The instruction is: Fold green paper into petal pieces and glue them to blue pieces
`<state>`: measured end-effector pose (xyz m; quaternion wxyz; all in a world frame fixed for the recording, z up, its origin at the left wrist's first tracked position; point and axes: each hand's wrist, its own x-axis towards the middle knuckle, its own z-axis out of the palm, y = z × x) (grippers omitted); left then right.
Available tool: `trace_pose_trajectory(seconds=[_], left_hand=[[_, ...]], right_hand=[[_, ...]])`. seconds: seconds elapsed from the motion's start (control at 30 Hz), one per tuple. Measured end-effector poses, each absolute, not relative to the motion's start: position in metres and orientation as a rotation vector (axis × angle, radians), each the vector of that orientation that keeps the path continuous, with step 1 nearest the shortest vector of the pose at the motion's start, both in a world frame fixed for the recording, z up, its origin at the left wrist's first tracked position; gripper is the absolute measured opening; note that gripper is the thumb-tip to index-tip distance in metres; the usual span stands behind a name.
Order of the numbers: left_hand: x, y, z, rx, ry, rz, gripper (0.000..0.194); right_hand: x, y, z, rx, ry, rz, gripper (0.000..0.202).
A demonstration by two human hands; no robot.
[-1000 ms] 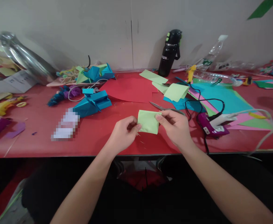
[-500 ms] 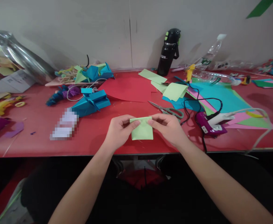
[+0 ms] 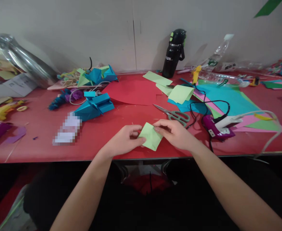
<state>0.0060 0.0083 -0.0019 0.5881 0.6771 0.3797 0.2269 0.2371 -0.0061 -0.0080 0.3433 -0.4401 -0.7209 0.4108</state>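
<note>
A small folded square of light green paper point(image 3: 151, 137) is tilted cornerwise above the red table's front edge. My left hand point(image 3: 127, 138) pinches its left side, thumb on top and the other fingers curled behind. At the upper right edge, my right hand point(image 3: 175, 133) grips it between thumb and fingers. Grey-handled scissors point(image 3: 179, 117) lie just beyond my right hand, blades pointing to the back left. To the left of my hands sits a folded blue paper piece point(image 3: 94, 106).
A red paper sheet point(image 3: 133, 91) lies behind my hands. Green paper pieces point(image 3: 180, 93), a purple power strip point(image 3: 216, 128) with cables and coloured sheets point(image 3: 232, 99) are on the right. A black bottle point(image 3: 174, 54) stands at the wall. A yellow glue gun point(image 3: 7, 109) lies left.
The green paper has turned from lying square to standing on a corner. Both hands have shifted slightly nearer to me, with the left grip now lower on the paper.
</note>
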Motion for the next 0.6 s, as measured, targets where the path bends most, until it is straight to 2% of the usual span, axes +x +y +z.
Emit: trace_pose_trajectory(seconds=[0.07, 0.2, 0.4, 0.6], left_hand=[[0.008, 0.007, -0.002, 1.646, 0.881, 0.507, 0.023], [0.010, 0.008, -0.005, 1.694, 0.941, 0.574, 0.035], [0.012, 0.011, -0.012, 1.517, 1.036, 0.775, 0.033], [0.023, 0.009, -0.019, 1.227, 1.022, 1.132, 0.034]], right_hand=[[0.236, -0.008, -0.007, -1.117, -1.917, 1.051, 0.021], [0.238, -0.008, -0.006, -1.159, -1.814, 1.048, 0.017], [0.244, -0.001, -0.011, -1.192, -1.628, 0.978, 0.023], [0.227, -0.003, -0.023, -1.084, -1.360, 1.298, 0.041]])
